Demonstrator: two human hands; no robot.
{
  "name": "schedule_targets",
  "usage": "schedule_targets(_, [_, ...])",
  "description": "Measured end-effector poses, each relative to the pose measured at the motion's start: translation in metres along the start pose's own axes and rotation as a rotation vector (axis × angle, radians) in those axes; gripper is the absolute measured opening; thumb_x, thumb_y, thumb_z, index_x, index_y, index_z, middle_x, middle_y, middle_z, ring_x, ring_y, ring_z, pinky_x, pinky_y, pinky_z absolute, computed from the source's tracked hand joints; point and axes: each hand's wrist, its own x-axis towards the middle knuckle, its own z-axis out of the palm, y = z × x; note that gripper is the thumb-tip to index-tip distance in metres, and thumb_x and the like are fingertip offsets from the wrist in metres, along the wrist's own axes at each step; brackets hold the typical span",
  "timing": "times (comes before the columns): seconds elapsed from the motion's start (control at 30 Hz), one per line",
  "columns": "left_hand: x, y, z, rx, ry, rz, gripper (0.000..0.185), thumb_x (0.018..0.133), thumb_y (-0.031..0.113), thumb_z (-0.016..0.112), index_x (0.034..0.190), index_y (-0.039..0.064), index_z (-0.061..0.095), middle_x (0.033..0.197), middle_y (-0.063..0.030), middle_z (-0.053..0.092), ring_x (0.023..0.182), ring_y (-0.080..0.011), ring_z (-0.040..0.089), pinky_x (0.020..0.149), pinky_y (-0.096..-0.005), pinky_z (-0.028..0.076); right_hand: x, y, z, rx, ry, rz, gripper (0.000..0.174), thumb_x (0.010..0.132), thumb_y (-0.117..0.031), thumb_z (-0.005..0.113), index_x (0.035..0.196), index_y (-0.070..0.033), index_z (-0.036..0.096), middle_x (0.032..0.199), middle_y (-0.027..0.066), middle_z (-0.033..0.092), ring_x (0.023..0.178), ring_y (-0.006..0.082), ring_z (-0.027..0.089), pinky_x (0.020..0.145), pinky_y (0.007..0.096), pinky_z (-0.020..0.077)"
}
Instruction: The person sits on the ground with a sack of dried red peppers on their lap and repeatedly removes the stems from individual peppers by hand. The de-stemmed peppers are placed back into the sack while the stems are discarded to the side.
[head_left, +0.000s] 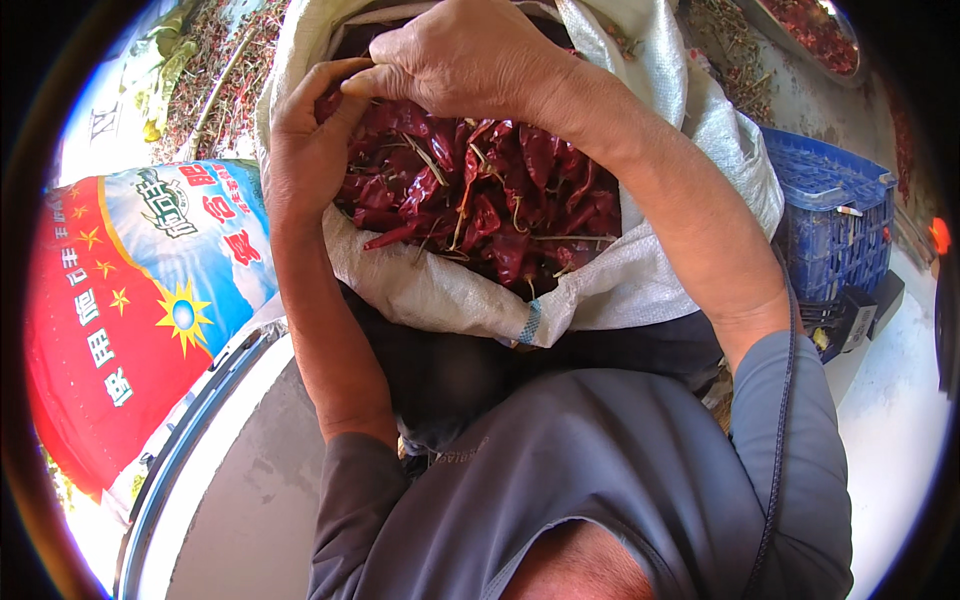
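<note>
Many dried red chili peppers (495, 187) with thin pale stems fill an opened white woven sack (420, 281) in front of me. Over its far left part, my left hand (315, 142) is curled around what looks like one dark red chili (328, 103), mostly covered by the fingers. My right hand (457, 64) meets it from the right, thumb and bent fingers drawn together at the left fingertips. Whatever lies between the right fingertips is too small and covered to make out. The sack's rim is folded outward around the chilies.
A printed red and blue bag (157, 300) stands at left beside a curved metal-edged rim (195, 405). At right sits a blue plastic crate (836, 217). A basin (814, 34) of red chilies is at the upper right. Stems and red bits (225, 82) litter the far ground.
</note>
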Motion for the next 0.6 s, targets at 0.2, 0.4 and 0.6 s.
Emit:
schedule_targets(0.2, [0.000, 0.004, 0.001, 0.148, -0.017, 0.036, 0.014, 0.100, 0.013, 0.065, 0.112, 0.006, 0.068, 0.085, 0.0071, 0.060, 0.073, -0.0028, 0.050, 0.064, -0.0205, 0.044, 0.002, -0.001, -0.004, -0.041, 0.053, -0.039, 0.028, 0.097, -0.025, 0.057, 0.082, -0.009, 0.073, 0.072, 0.0102, 0.069, 0.066, 0.0294, 0.068, 0.057, 0.0407, 0.0533])
schedule_targets(0.4, [0.002, 0.004, 0.010, -0.298, 0.130, 0.089, 0.013, 0.102, 0.011, 0.059, 0.111, 0.003, 0.064, 0.088, -0.0010, 0.061, 0.076, -0.0090, 0.053, 0.067, -0.0242, 0.042, 0.011, -0.002, 0.005, 0.530, 0.302, 0.114, 0.030, 0.100, -0.017, 0.051, 0.083, 0.000, 0.069, 0.071, 0.0152, 0.069, 0.063, 0.0303, 0.067, 0.059, 0.0406, 0.0515])
schedule_targets(0.6, [0.006, -0.020, 0.004, -0.849, -0.114, 0.149, 0.019, 0.105, 0.010, 0.050, 0.118, -0.001, 0.059, 0.093, -0.0088, 0.058, 0.082, -0.0177, 0.051, 0.073, -0.0310, 0.046, 0.013, -0.011, -0.010, 1.307, 0.130, 0.460, 0.040, 0.106, -0.026, 0.046, 0.085, -0.001, 0.068, 0.068, 0.0044, 0.066, 0.053, 0.0109, 0.054, 0.051, 0.0294, 0.0450])
